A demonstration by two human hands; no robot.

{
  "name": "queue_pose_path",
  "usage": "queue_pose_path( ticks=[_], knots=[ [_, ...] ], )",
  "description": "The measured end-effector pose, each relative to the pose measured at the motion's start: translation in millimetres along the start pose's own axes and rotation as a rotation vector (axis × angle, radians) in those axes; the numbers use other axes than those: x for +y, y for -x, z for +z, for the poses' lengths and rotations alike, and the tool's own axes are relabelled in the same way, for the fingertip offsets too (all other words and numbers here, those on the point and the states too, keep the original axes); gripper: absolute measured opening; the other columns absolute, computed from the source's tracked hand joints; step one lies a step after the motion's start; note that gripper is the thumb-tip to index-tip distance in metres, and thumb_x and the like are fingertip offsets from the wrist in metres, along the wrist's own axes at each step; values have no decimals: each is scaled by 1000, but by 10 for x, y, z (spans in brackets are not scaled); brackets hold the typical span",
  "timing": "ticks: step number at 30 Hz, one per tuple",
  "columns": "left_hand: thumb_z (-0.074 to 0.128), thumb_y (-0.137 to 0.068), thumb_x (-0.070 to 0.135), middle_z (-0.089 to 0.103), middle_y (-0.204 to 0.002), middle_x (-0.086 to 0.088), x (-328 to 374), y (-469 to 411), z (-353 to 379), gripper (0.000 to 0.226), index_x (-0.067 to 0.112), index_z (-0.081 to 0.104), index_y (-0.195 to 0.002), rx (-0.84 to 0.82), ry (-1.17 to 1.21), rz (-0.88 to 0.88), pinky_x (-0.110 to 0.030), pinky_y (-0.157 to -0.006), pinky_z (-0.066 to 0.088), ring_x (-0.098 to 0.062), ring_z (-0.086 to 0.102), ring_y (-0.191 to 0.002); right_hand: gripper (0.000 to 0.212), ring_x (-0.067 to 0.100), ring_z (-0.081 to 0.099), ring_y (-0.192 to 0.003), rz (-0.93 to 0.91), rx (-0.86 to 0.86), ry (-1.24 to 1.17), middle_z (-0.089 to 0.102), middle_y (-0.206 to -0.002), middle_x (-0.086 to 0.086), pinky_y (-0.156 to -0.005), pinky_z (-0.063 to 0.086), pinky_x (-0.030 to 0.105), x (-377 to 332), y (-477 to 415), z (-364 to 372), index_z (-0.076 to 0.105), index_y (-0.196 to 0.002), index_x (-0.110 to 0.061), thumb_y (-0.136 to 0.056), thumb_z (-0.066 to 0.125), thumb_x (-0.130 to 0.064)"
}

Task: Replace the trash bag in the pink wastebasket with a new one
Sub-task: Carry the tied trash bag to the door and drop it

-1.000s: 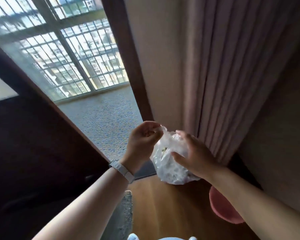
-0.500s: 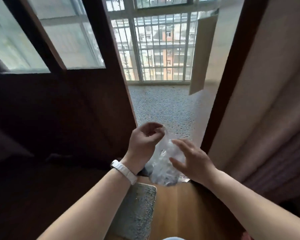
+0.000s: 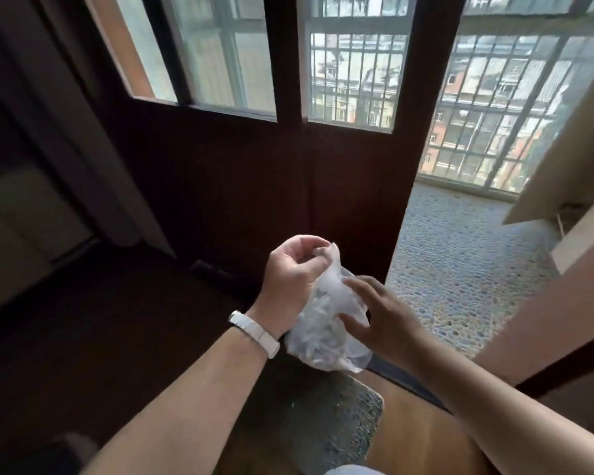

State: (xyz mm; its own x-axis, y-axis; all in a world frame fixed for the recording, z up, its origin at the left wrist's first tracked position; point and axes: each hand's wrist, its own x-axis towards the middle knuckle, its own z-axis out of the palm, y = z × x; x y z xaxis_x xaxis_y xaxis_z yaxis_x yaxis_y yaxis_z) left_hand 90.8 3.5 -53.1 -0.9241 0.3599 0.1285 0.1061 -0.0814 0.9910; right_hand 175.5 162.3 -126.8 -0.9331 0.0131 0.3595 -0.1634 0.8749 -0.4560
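from the head camera, the left hand [image 3: 294,269], a white band [image 3: 254,332] on its wrist, has its fingers curled in and pinches the gathered top of the clear, filled trash bag [image 3: 326,337], which hangs in the air between both hands, in front of the dark wooden door [image 3: 254,186] and above the grey mat [image 3: 323,416] on the wood floor [image 3: 408,440]. the right hand [image 3: 381,320] lies against the bag's right side with fingers straight and spread, touching the plastic, gripping nothing. past the open doorway on the right, a pebbled balcony floor [image 3: 460,262] runs to barred windows.
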Motion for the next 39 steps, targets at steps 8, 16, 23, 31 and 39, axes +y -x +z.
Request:
queue_pose_path(
  ticks=[8,16,23,31,39],
  knots=[
    [72,-86,13,69,-92,-19,-73,-215,-880,9,9,69,-93,207,-25,-8,-35,-81,56,-26,67,-83,58,15,61,-101,-101,-116,-112,55,-128,-10,-68,51,27,-347,-805,636,51,-130,-28,-78,72,-42],
    [71,-86,8,65,-77,0,-163,-753,-1554,5,9,68,-90,431,-40,-33,-20,-70,51,-10,62,-74,53,11,60,-98,-262,-258,-190,55,-124,-11,-73,53,26,-425,-1959,1210,54,-131,-32,-82,71,-43],
    [71,-84,4,65,-75,6,-23,-1321,-2090,9,13,70,-85,601,-156,-69,-20,-69,50,-7,61,-74,53,14,61,-100,-458,-372,-256,54,-126,-10,-74,55,33,-578,-3080,1611,52,-130,-34,-81,69,-46],
    [70,-85,6,67,-75,9,134,-1619,-2638,16,21,70,-81,816,-241,-50,-25,-73,51,-7,61,-77,52,16,59,-107,-672,-420,-281,55,-127,-7,-75,55,34,-982,-3848,1991,52,-131,-29,-84,64,-48],
    [68,-86,10,70,-78,9,50,-1647,-3445,22,30,72,-80,965,-255,-49,-28,-76,51,-9,64,-82,53,14,59,-105,-742,-498,-315,57,-124,-9,-75,54,32,-1612,-4247,2536,52,-130,-29,-82,66,-46]
  ],
)
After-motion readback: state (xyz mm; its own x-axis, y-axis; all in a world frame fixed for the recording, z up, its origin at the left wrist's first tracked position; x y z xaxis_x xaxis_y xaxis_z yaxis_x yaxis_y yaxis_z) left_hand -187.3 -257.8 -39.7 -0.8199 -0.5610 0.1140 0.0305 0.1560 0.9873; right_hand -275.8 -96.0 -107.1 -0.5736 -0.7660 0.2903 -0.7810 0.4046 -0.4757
